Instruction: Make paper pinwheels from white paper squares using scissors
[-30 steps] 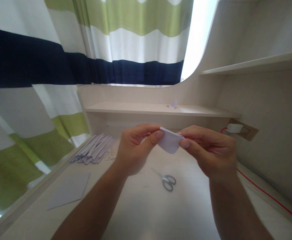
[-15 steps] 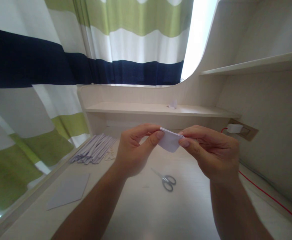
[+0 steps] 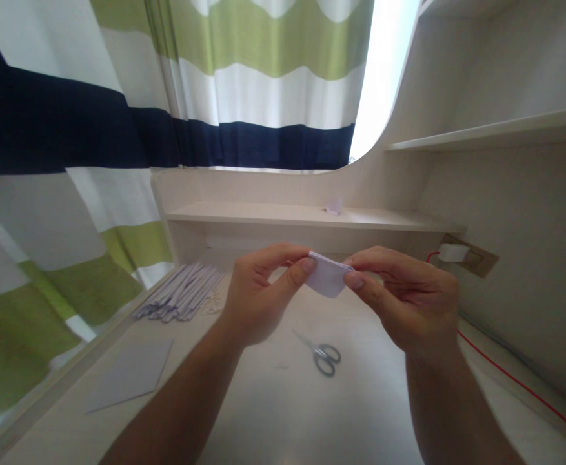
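Note:
A small folded piece of white paper (image 3: 328, 278) is held up above the desk between my two hands. My left hand (image 3: 266, 290) pinches its left corner between thumb and forefinger. At the opposite corner, my right hand (image 3: 403, 290) grips it the same way, thumb in front. The paper's upper edge slopes down to the right and shows layered folds. Below the hands, a pair of scissors (image 3: 325, 359) with dark handles lies on the desk (image 3: 283, 420), blades pointing up and left.
Several folded paper strips (image 3: 181, 292) lie piled at the desk's left, beside small pale bits (image 3: 212, 302). A stack of white paper (image 3: 130, 376) rests nearer me. A small paper piece (image 3: 333, 206) stands on the back shelf (image 3: 263, 212). A red cable (image 3: 515, 378) runs along the right wall.
Both hands keep their pinch on the paper, with hardly any movement. The view has shifted very slightly.

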{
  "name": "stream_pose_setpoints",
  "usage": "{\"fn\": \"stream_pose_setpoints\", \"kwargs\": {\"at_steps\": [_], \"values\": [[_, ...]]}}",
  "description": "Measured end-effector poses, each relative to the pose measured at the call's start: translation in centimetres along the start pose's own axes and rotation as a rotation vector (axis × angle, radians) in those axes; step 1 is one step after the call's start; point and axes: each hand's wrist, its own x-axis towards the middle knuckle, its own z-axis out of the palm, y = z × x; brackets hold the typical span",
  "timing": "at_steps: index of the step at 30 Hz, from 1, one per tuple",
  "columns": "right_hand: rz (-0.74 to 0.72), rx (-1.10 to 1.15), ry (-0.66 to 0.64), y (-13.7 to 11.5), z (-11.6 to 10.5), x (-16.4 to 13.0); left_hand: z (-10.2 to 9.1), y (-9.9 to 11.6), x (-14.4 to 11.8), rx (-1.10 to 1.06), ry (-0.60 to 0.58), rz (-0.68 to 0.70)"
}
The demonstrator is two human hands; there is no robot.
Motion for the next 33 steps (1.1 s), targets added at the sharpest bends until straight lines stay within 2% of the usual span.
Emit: {"fn": "stream_pose_setpoints", "kwargs": {"at_steps": [10,24,33], "values": [[-0.035,-0.028,-0.001,-0.22,-0.07,-0.07,-0.08,0.47,0.04,0.084,-0.011,0.051],[-0.070,-0.080,0.012,-0.53,-0.03,-0.06,-0.02,0.41,-0.07,0.056,-0.009,0.065],[-0.134,-0.066,0.128,0.22,0.60,-0.38,0.11,0.41,-0.02,0.034,-0.038,0.112]]}}
